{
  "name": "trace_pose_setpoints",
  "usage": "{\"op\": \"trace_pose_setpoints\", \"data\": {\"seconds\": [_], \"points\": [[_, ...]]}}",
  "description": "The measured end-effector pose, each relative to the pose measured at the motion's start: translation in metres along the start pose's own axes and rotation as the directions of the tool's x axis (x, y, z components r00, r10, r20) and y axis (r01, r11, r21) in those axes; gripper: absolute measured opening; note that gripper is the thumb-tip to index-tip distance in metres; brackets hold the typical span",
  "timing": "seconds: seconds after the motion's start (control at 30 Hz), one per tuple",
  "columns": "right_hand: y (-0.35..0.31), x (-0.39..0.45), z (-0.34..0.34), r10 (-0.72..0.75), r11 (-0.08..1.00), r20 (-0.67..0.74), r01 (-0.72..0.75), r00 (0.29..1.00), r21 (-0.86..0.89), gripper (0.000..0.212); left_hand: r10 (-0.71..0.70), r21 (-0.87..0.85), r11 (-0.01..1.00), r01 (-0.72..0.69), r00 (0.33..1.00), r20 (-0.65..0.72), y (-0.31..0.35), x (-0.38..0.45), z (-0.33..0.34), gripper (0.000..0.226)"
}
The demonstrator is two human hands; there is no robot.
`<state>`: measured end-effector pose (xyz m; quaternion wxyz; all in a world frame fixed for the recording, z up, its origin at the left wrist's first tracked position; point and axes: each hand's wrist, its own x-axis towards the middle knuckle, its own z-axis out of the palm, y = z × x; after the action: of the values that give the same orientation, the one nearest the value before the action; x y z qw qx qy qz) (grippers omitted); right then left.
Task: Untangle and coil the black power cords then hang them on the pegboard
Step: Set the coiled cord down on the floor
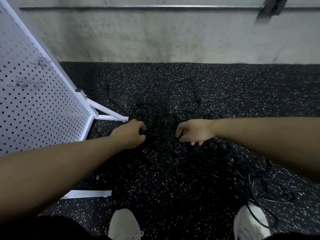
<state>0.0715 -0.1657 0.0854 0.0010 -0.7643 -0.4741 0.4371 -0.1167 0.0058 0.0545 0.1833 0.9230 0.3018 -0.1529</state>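
A tangle of black power cords (162,146) lies spread over the speckled black floor in the middle of the head view, with loops trailing to the far side and to the lower right. My left hand (129,134) grips strands at the tangle's left edge, fingers curled round them. My right hand (194,132) pinches cords at the tangle's right side. A white pegboard (34,101) on a white stand leans at the left, with two metal hooks (39,62) on it, both bare.
The pegboard stand's white feet (110,116) reach onto the floor just left of the cords, and another foot (86,194) lies nearer me. A grey concrete wall (173,35) closes the far side. My two white shoes (124,224) stand at the bottom, a cord crossing the right one.
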Motion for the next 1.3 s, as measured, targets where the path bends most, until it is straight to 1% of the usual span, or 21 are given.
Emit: {"op": "trace_pose_setpoints", "data": {"seconds": [0.07, 0.13, 0.23, 0.33, 0.37, 0.47, 0.5, 0.63, 0.7, 0.73, 0.77, 0.83, 0.87, 0.93, 0.97, 1.03, 1.13, 1.2, 1.23, 1.3], "points": [[0.014, -0.013, 0.0, 0.007, 1.0, 0.0, -0.007, 1.0, -0.018, 0.027, 0.099, 0.052, 0.993, -0.102, 0.993, 0.062, 0.025, -0.003, 0.007, 0.037], [0.032, -0.025, 0.001, 0.017, 1.0, -0.009, -0.017, 1.0, -0.017, 0.023, 0.19, 0.11, 0.972, -0.206, 0.972, 0.136, 0.047, -0.002, 0.015, 0.035], [0.062, -0.034, 0.004, 0.047, 0.999, -0.038, -0.047, 0.998, 0.002, 0.012, 0.26, 0.167, 0.939, -0.301, 0.938, 0.231, 0.075, 0.007, 0.028, 0.032], [0.092, -0.035, 0.01, 0.082, 0.996, -0.029, -0.081, 0.996, 0.025, 0.008, 0.292, 0.14, 0.927, -0.348, 0.903, 0.314, 0.095, 0.023, 0.043, 0.033], [0.1, -0.035, 0.013, 0.092, 0.995, -0.018, -0.092, 0.996, 0.025, 0.011, 0.304, 0.121, 0.924, -0.362, 0.89, 0.34, 0.1, 0.03, 0.049, 0.033], [0.114, -0.03, 0.021, 0.137, 0.989, 0.023, -0.135, 0.99, -0.055, 0.038, 0.338, 0.056, 0.918, -0.393, 0.846, 0.412, 0.114, 0.048, 0.072, 0.033], [0.118, -0.026, 0.025, 0.148, 0.986, 0.043, -0.144, 0.988, -0.084, 0.04, 0.348, 0.036, 0.915, -0.401, 0.832, 0.433, 0.117, 0.053, 0.08, 0.033], [0.131, -0.004, 0.048, 0.107, 0.981, 0.07, -0.093, 0.992, -0.171, 0.025, 0.367, -0.011, 0.906, -0.424, 0.77, 0.522, 0.124, 0.072, 0.116, 0.04], [0.132, 0.006, 0.057, 0.097, 0.957, 0.059, -0.077, 0.993, -0.28, 0.035, 0.376, -0.025, 0.901, -0.432, 0.752, 0.541, 0.125, 0.078, 0.128, 0.044], [0.134, 0.012, 0.061, 0.102, 0.947, 0.055, -0.08, 0.993, -0.313, 0.044, 0.375, -0.04, 0.905, -0.423, 0.751, 0.544, 0.124, 0.08, 0.132, 0.047], [0.136, 0.016, 0.063, 0.12, 0.948, 0.062, -0.096, 0.991, -0.304, 0.053, 0.371, -0.061, 0.912, -0.406, 0.753, 0.544, 0.125, 0.083, 0.137, 0.05], [0.14, 0.022, 0.068, 0.181, 0.942, 0.095, -0.145, 0.979, -0.301, 0.063, 0.35, -0.118, 0.932, -0.344, 0.762, 0.545, 0.126, 0.088, 0.145, 0.057], [0.142, 0.023, 0.07, 0.197, 0.927, 0.115, -0.147, 0.974, -0.346, 0.062, 0.342, -0.147, 0.938, -0.314, 0.772, 0.536, 0.127, 0.09, 0.148, 0.058], [0.147, 0.025, 0.073, 0.211, 0.884, 0.151, -0.123, 0.966, -0.451, 0.046, 0.351, -0.204, 0.936, -0.286, 0.794, 0.496, 0.13, 0.093, 0.152, 0.054], [0.149, 0.025, 0.075, 0.208, 0.883, 0.17, -0.11, 0.963, -0.456, 0.039, 0.361, -0.233, 0.931, -0.281, 0.802, 0.476, 0.132, 0.094, 0.153, 0.051], [0.152, 0.024, 0.071, 0.178, 0.924, 0.175, -0.104, 0.968, -0.369, 0.032, 0.375, -0.284, 0.919, -0.273, 0.827, 0.419, 0.134, 0.095, 0.154, 0.044], [0.158, 0.016, 0.055, 0.122, 0.971, 0.107, -0.096, 0.987, -0.221, 0.027, 0.375, -0.285, 0.913, -0.29, 0.873, 0.312, 0.135, 0.096, 0.145, 0.041], [0.162, 0.006, 0.048, 0.102, 0.991, 0.068, -0.095, 0.993, -0.096, 0.016, 0.387, -0.201, 0.918, -0.342, 0.88, 0.274, 0.135, 0.095, 0.133, 0.048], [0.162, 0.001, 0.045, 0.091, 0.995, 0.05, -0.09, 0.995, -0.034, 0.01, 0.4, -0.134, 0.916, -0.377, 0.88, 0.255, 0.136, 0.095, 0.126, 0.047], [0.158, -0.011, 0.037, 0.087, 0.995, -0.004, -0.087, 0.996, 0.058, 0.012, 0.434, -0.006, 0.897, -0.443, 0.877, 0.207, 0.139, 0.092, 0.11, 0.037]]}}
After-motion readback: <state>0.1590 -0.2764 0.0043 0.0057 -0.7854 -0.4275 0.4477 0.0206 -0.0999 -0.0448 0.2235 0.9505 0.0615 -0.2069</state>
